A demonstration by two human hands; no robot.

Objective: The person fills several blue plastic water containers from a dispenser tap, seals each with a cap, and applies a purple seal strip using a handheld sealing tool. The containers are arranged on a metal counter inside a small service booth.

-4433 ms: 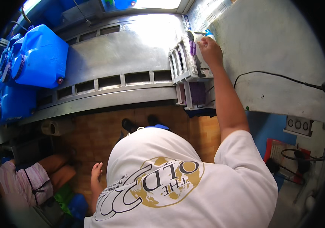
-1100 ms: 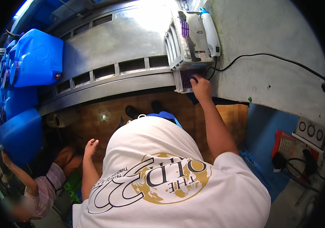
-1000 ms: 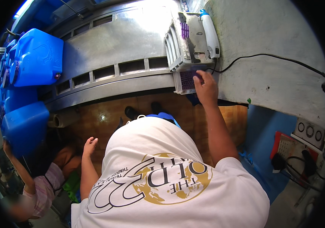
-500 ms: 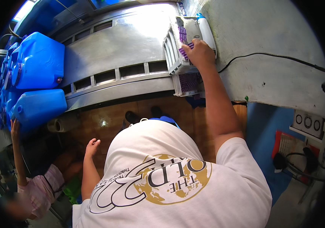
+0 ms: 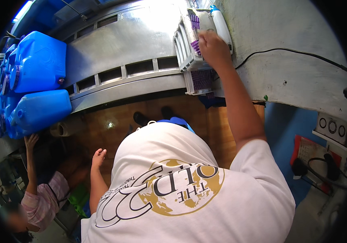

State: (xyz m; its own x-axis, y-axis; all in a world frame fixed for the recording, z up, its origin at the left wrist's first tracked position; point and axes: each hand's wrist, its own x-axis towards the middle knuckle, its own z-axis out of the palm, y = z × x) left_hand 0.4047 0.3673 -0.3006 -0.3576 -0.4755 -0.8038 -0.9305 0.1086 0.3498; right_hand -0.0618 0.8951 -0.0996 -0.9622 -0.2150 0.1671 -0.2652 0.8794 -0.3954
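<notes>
My right hand [image 5: 214, 47] reaches over the top of a white plastic rack [image 5: 186, 62], its fingers pinched together. Whatever they hold, if anything, is hidden. Beside the fingertips lie purple-and-white printed strips [image 5: 195, 47], with another purple-printed piece [image 5: 195, 22] farther back in the rack. A white bottle with a blue top [image 5: 221, 27] lies just past my knuckles on the right. My left hand [image 5: 98, 157] hangs low beside my body, fingers loosely bent and slightly apart, with nothing in it. More purple-printed material [image 5: 201, 81] shows in the rack's lower tier.
A steel counter [image 5: 120, 44] with slots runs left from the rack. Several blue water jugs [image 5: 43, 60] stand at its left end, where a co-worker's hand [image 5: 30, 140] reaches up. A black cable [image 5: 287, 50] crosses the pale surface at right. Red item [image 5: 303, 152] sits lower right.
My right hand has moved slightly farther forward over the rack, off the printed strip it was touching. The co-worker's hand has shifted right and down below the jugs. My left hand has barely moved.
</notes>
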